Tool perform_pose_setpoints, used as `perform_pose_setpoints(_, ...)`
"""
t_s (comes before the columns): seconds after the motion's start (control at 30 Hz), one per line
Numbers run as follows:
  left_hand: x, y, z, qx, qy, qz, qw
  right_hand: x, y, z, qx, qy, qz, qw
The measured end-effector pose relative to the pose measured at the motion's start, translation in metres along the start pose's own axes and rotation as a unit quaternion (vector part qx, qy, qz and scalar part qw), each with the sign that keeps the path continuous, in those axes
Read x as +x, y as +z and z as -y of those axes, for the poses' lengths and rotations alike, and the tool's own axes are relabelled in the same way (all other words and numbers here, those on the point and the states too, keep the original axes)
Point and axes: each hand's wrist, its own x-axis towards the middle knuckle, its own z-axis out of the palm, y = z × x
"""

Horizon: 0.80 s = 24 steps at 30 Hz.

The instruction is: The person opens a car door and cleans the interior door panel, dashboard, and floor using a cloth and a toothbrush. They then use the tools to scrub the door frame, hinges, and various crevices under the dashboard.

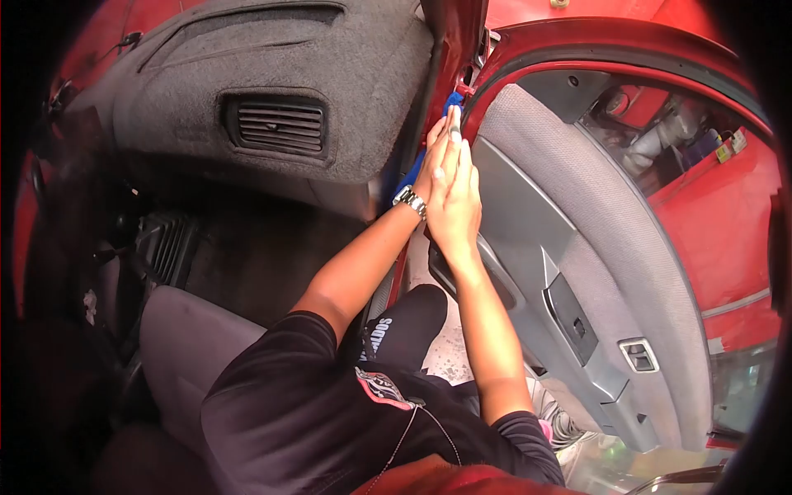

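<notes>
A blue cloth (pixel 409 173) lies against the red door pillar (pixel 452 49), between the dashboard and the open car door. My left hand (pixel 426 172), with a metal-banded watch at the wrist, presses over this cloth, and part of it shows beside the hand and beyond the fingertips. Its fingers are partly covered by my other hand. My right hand (pixel 456 202) rests alongside and partly over the left, its fingers stretched out toward the top of the gap. Whether its fingertips touch the cloth cannot be made out.
To the left is the grey dashboard (pixel 363 99) with an air vent (pixel 279 126). On the right stands the open door's grey inner panel (pixel 528 198), with a handle (pixel 638 355). A grey seat (pixel 194 330) is beside me, and red bodywork (pixel 726 223) shows through the door window.
</notes>
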Motion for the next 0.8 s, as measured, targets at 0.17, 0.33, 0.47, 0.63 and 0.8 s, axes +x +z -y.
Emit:
perform_pose_setpoints(0.17, 0.003, -0.003, 0.003, 0.043, 0.066, -0.099, 0.992, -0.074, -0.055, -0.019, -0.012, 0.041, -0.021, 0.999)
perform_pose_setpoints(0.33, 0.016, 0.017, 0.001, 0.157, 0.077, -0.176, 0.969, -0.198, -0.127, -0.049, -0.025, 0.096, 0.083, 0.992)
perform_pose_setpoints(0.47, 0.028, 0.007, -0.018, 0.215, 0.009, -0.112, 0.970, -0.325, -0.159, -0.085, -0.106, 0.296, 0.130, 0.940)
perform_pose_setpoints(0.63, 0.029, -0.009, -0.037, 0.262, -0.102, 0.012, 0.960, -0.424, -0.179, -0.117, -0.169, 0.390, 0.095, 0.900)
perform_pose_setpoints(0.8, 0.031, -0.003, -0.016, 0.032, -0.096, -0.009, 0.995, -0.457, -0.186, -0.108, -0.186, 0.451, 0.179, 0.854)
